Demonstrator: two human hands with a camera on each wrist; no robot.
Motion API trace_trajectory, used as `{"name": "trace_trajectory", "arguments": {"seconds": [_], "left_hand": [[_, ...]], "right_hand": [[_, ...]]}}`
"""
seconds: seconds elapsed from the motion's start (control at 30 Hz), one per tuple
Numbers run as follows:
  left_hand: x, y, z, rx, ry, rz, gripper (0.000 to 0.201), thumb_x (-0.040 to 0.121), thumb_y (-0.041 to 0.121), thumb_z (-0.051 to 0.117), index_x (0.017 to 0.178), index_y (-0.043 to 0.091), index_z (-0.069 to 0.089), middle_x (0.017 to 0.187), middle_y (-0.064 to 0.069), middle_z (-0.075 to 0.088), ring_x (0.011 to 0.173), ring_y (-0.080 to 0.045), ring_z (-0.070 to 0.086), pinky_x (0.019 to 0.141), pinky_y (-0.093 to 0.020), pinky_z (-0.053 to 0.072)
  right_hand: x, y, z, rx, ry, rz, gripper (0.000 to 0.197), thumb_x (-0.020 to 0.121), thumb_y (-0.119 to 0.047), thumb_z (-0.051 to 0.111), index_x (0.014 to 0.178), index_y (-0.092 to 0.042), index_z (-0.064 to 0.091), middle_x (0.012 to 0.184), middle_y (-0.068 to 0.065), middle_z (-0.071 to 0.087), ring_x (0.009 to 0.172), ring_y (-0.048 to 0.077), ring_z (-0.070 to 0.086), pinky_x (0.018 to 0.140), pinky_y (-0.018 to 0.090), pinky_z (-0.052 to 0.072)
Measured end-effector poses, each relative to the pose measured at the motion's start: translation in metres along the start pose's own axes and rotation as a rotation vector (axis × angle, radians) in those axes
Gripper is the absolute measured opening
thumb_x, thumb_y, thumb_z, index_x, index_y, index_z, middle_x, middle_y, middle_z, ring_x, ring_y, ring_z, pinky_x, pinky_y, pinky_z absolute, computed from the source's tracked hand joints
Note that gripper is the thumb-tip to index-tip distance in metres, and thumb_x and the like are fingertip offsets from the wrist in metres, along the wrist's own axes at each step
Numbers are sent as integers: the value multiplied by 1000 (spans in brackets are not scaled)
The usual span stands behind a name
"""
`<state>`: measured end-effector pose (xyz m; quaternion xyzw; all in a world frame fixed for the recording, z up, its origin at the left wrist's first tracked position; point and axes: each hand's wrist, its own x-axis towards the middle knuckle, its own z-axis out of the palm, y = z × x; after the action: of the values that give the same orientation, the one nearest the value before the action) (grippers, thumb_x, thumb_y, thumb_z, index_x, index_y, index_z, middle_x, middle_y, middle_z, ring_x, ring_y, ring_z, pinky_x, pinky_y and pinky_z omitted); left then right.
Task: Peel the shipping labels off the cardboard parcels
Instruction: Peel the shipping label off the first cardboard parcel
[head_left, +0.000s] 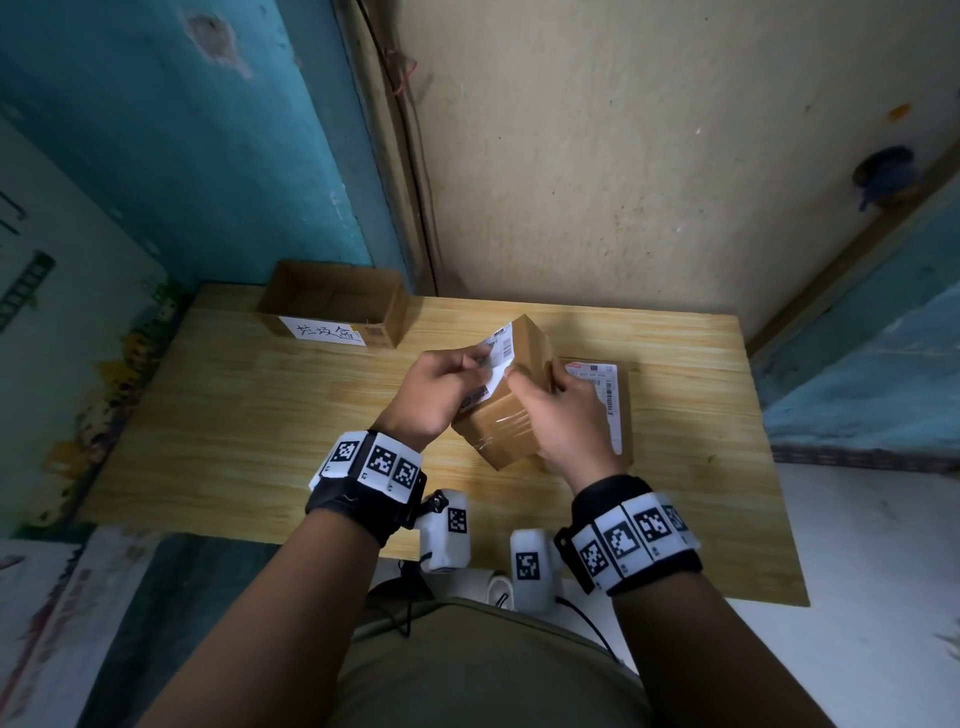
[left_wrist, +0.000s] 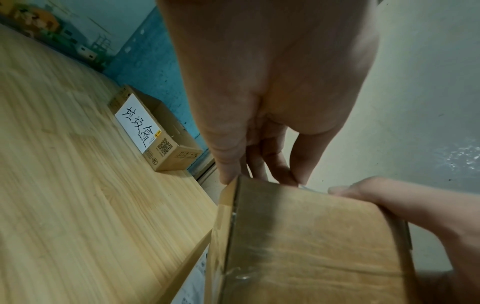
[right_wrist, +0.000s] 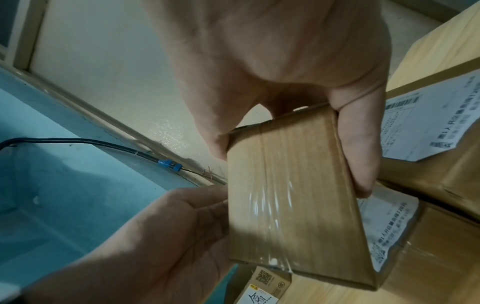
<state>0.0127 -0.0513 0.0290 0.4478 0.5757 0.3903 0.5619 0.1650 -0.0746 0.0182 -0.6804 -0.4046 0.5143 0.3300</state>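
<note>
I hold a small taped cardboard parcel (head_left: 511, 410) tilted above the wooden table (head_left: 234, 415). My right hand (head_left: 556, 410) grips the parcel from the right side, thumb and fingers round it (right_wrist: 293, 195). A white shipping label (head_left: 500, 353) lies on the parcel's upper face, with one end lifted off. My left hand (head_left: 441, 387) pinches that lifted end. The left wrist view shows the parcel's plain side (left_wrist: 311, 242) and my left fingers (left_wrist: 275, 164) at its far edge. A second, flatter parcel (head_left: 623, 410) with its own label (head_left: 605, 395) lies on the table under my right hand.
An open cardboard box (head_left: 337, 304) with a handwritten white note (head_left: 324, 330) stands at the table's back left by the blue wall. A plaster wall rises behind the table. Two white devices (head_left: 447, 530) with black markers sit at the table's near edge.
</note>
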Motion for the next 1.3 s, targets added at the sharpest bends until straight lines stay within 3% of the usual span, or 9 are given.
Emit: {"name": "trace_trajectory", "arguments": {"seconds": [0.17,0.33,0.4,0.5,0.67,0.87,1.13,1.2,1.3], "left_hand": [[-3,0,2,-25,-21,-5,25,92,0,60,68,6,60,128,-7,63,117,-10,57,81,-12,43],[-4,0,2,-47,-42,5,23,93,0,60,70,6,61,126,-6,63,121,-14,56,86,-15,43],[-4,-1,1,-50,-47,8,21,93,1,59,73,5,62,126,-6,63,121,-14,55,89,-17,43],[-3,-1,1,-51,-57,14,20,94,1,59,75,4,63,126,-6,62,121,-13,55,93,-18,43],[0,0,2,-63,-76,0,20,93,1,60,74,4,64,128,-7,62,119,-13,56,96,-21,44],[6,2,2,-49,-83,-23,16,93,-2,58,78,-2,63,128,-6,62,114,-12,58,86,-13,45],[10,5,1,-62,-97,-38,12,92,-4,57,82,-5,64,123,-4,63,106,-5,60,89,-14,46],[10,6,1,-52,-105,-37,14,92,-4,57,81,-5,65,123,-4,63,106,-4,60,92,-17,46],[11,5,-2,-62,-109,-53,14,92,-3,58,81,-3,67,123,-3,65,115,-16,60,104,-30,44]], "right_hand": [[-3,1,-2,23,-8,23,64,66,-70,70,121,-38,70,98,-3,80,92,20,77,87,47,64],[-3,2,-3,28,-10,43,25,64,-70,71,85,-59,65,99,-4,79,94,19,76,88,47,63],[0,3,-3,29,-14,45,32,62,-72,71,88,-55,66,105,-2,78,95,20,76,88,47,63],[1,3,-3,50,-12,50,51,62,-72,71,106,-47,68,111,0,77,96,20,76,86,46,64],[-3,1,-8,83,-24,56,59,66,-67,70,116,-36,71,99,-2,80,93,18,77,87,47,64],[1,-1,-6,102,-2,92,58,64,-66,70,112,-34,73,102,-1,79,94,19,77,87,48,64],[4,-4,-9,75,-4,89,45,71,-61,69,103,-31,73,96,-3,80,92,18,76,88,48,63],[3,-3,-10,78,-5,79,43,71,-61,68,101,-30,73,93,-3,80,91,19,76,88,49,63],[2,-3,-8,67,-8,62,45,69,-63,66,101,-32,72,92,-4,80,92,18,76,89,49,63]]}}
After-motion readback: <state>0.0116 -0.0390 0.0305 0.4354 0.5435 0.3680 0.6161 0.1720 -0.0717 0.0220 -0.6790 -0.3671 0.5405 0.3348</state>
